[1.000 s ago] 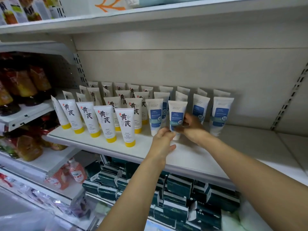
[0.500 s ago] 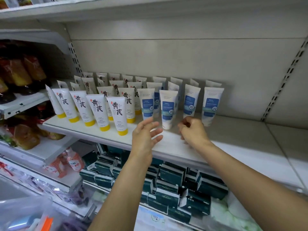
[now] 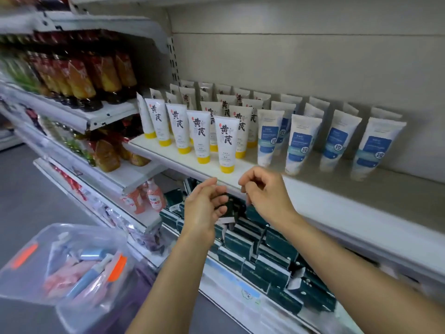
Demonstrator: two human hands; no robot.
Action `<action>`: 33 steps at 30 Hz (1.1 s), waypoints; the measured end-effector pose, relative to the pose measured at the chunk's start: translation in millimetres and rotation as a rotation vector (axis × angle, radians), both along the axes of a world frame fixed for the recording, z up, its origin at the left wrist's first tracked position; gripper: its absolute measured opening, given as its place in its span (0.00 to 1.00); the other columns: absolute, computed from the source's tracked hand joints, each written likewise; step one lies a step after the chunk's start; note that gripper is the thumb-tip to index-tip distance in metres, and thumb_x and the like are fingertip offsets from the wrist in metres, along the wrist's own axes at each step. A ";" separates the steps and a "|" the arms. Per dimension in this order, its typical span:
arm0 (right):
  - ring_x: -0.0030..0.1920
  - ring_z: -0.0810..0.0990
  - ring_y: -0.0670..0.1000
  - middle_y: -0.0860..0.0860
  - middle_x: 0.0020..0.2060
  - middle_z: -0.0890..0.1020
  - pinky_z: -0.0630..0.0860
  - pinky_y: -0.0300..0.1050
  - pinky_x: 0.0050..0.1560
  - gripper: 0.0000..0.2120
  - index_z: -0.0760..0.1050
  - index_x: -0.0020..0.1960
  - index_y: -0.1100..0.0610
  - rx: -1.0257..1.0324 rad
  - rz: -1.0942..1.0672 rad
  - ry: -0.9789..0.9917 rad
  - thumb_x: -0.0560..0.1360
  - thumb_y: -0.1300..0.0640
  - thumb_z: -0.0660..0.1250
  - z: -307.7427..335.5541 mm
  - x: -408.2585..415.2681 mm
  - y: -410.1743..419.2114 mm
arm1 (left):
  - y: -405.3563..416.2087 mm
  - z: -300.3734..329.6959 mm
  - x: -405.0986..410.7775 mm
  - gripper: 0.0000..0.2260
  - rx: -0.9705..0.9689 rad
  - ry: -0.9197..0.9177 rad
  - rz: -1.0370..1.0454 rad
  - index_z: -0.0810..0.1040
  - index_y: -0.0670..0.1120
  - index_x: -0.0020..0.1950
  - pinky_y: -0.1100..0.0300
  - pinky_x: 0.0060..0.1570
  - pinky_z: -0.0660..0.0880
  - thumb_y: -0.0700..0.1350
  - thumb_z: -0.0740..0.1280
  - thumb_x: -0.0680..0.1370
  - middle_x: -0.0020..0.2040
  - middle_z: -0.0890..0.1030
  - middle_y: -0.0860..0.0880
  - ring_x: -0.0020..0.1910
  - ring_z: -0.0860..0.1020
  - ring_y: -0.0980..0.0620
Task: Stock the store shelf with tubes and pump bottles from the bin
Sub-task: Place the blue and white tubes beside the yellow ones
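Here both hands hang in front of the shelf edge, holding nothing. The left hand has loosely bent fingers, palm turned inward; the right hand is curled more, fingertips drawn toward the thumb — nothing shows between them, though its palm side is hidden.

Just beyond the left hand, upright on their caps, stand the yellow-capped tubes in several rows. Beyond the right hand and further to its right stand the blue-labelled tubes; the back rows of both kinds are largely hidden behind the front ones, so no count is possible.

Below and left of the left hand sits the clear bin, cut off by the frame edge. Its contents are blurred through the plastic — pinkish and blue shapes, perhaps tubes or bottles, and orange patches that I cannot tell apart.

Under the hands, the dark green boxes lie partly covered by both forearms. Far left of the left hand, the red-and-orange pouches are smeared by motion blur.
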State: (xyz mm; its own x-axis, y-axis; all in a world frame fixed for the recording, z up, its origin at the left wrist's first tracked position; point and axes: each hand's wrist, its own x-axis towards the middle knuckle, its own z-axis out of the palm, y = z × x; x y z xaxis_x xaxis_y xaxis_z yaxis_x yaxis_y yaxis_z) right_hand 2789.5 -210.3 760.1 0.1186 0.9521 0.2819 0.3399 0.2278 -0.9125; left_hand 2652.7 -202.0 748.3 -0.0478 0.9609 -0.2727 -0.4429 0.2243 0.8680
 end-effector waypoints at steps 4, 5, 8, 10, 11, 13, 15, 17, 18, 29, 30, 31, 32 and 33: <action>0.29 0.75 0.46 0.50 0.33 0.79 0.72 0.38 0.32 0.16 0.76 0.38 0.53 -0.089 0.098 -0.021 0.73 0.72 0.60 -14.4 -36.7 11.0 | -0.1 -11.6 -37.7 0.07 -0.054 0.017 0.051 0.78 0.45 0.55 0.59 0.35 0.74 0.40 0.63 0.80 0.38 0.82 0.48 0.32 0.77 0.53; 0.28 0.75 0.46 0.51 0.34 0.79 0.73 0.38 0.32 0.15 0.77 0.39 0.54 -0.122 0.120 -0.033 0.74 0.71 0.60 -18.9 -46.9 14.4 | -0.3 -14.4 -48.2 0.06 -0.072 0.018 0.058 0.78 0.46 0.55 0.61 0.34 0.75 0.40 0.63 0.80 0.38 0.82 0.49 0.32 0.78 0.53; 0.28 0.75 0.49 0.57 0.36 0.80 0.72 0.36 0.29 0.11 0.77 0.44 0.61 -0.215 0.192 -0.040 0.75 0.71 0.59 -32.1 -83.4 24.4 | -0.4 -24.1 -86.8 0.06 -0.118 0.015 0.074 0.78 0.46 0.55 0.61 0.33 0.74 0.41 0.64 0.80 0.38 0.82 0.49 0.32 0.77 0.53; 0.29 0.76 0.51 0.59 0.37 0.80 0.72 0.37 0.30 0.11 0.77 0.43 0.61 -0.239 0.218 -0.033 0.74 0.72 0.59 -42.8 -113.5 31.3 | -0.3 -30.9 -118.1 0.06 -0.145 0.026 0.097 0.78 0.45 0.55 0.59 0.34 0.73 0.41 0.64 0.79 0.38 0.82 0.48 0.32 0.77 0.53; 0.28 0.76 0.50 0.58 0.36 0.80 0.72 0.37 0.31 0.12 0.77 0.42 0.59 -0.247 0.227 -0.031 0.74 0.72 0.59 -48.2 -129.9 34.3 | -0.2 -33.5 -134.0 0.06 -0.161 0.035 0.110 0.78 0.45 0.55 0.60 0.34 0.73 0.41 0.64 0.79 0.38 0.82 0.48 0.32 0.77 0.53; 0.27 0.75 0.49 0.56 0.34 0.79 0.72 0.38 0.30 0.15 0.76 0.40 0.57 -0.267 0.264 -0.021 0.74 0.73 0.58 -58.6 -166.3 39.5 | 0.6 -40.7 -167.6 0.05 -0.201 0.039 0.143 0.78 0.45 0.52 0.60 0.33 0.72 0.42 0.64 0.79 0.36 0.82 0.49 0.32 0.76 0.53; 0.26 0.74 0.46 0.54 0.32 0.77 0.71 0.37 0.28 0.18 0.75 0.37 0.56 -0.286 0.307 0.006 0.74 0.75 0.57 -68.7 -203.2 43.9 | 0.9 -48.3 -201.9 0.04 -0.245 0.024 0.175 0.79 0.45 0.49 0.61 0.32 0.73 0.42 0.64 0.78 0.35 0.81 0.50 0.33 0.76 0.52; 0.24 0.74 0.41 0.52 0.31 0.77 0.69 0.32 0.25 0.19 0.75 0.37 0.55 -0.318 0.341 0.024 0.74 0.76 0.56 -78.8 -239.6 49.3 | 0.8 -54.9 -236.3 0.04 -0.283 0.021 0.194 0.79 0.46 0.48 0.63 0.29 0.72 0.43 0.65 0.78 0.35 0.81 0.50 0.32 0.75 0.53; 0.24 0.73 0.40 0.52 0.31 0.77 0.67 0.30 0.24 0.19 0.75 0.37 0.55 -0.332 0.355 0.028 0.74 0.76 0.56 -84.2 -257.2 52.3 | 0.8 -58.9 -254.0 0.04 -0.302 0.020 0.205 0.79 0.46 0.48 0.62 0.29 0.72 0.43 0.65 0.78 0.36 0.80 0.49 0.31 0.75 0.53; 0.22 0.74 0.44 0.53 0.32 0.78 0.71 0.39 0.26 0.16 0.75 0.40 0.56 -0.518 0.454 -0.002 0.74 0.74 0.57 -141.0 -408.6 74.6 | 5.4 -105.2 -428.6 0.05 -0.427 0.059 0.360 0.79 0.46 0.50 0.60 0.35 0.73 0.43 0.65 0.78 0.38 0.81 0.50 0.35 0.77 0.52; 0.22 0.75 0.45 0.53 0.32 0.79 0.70 0.39 0.25 0.17 0.76 0.40 0.55 -0.537 0.456 -0.016 0.74 0.74 0.57 -146.5 -416.4 77.0 | 7.1 -109.1 -441.0 0.04 -0.439 0.057 0.364 0.79 0.46 0.50 0.61 0.34 0.73 0.43 0.64 0.78 0.39 0.81 0.50 0.36 0.77 0.52; 0.23 0.75 0.45 0.52 0.32 0.79 0.69 0.39 0.25 0.17 0.76 0.40 0.55 -0.554 0.459 -0.031 0.74 0.73 0.57 -150.4 -422.9 79.9 | 9.0 -113.3 -453.2 0.04 -0.450 0.054 0.375 0.79 0.47 0.49 0.61 0.34 0.73 0.43 0.64 0.78 0.40 0.81 0.50 0.36 0.76 0.52; 0.23 0.75 0.46 0.52 0.33 0.79 0.69 0.38 0.25 0.17 0.76 0.40 0.54 -0.568 0.461 -0.046 0.74 0.73 0.57 -153.7 -428.5 83.7 | 11.0 -117.5 -465.2 0.04 -0.462 0.049 0.391 0.79 0.47 0.50 0.61 0.35 0.73 0.43 0.64 0.78 0.40 0.81 0.50 0.36 0.77 0.53; 0.24 0.75 0.46 0.53 0.33 0.79 0.70 0.37 0.25 0.17 0.76 0.40 0.55 -0.582 0.462 -0.054 0.74 0.73 0.57 -155.7 -433.8 87.8 | 13.3 -121.2 -476.6 0.05 -0.472 0.042 0.409 0.79 0.47 0.50 0.61 0.35 0.73 0.44 0.64 0.78 0.40 0.81 0.50 0.36 0.77 0.53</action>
State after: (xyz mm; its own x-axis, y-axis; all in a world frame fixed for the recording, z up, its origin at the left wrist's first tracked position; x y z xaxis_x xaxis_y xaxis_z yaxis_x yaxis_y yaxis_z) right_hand 2355.7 -122.5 604.3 -0.3296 0.8988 -0.2890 0.3748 -0.1564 -0.9138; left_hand 2176.1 -188.7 627.1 -0.4065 0.6390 -0.6530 -0.5415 0.4072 0.7355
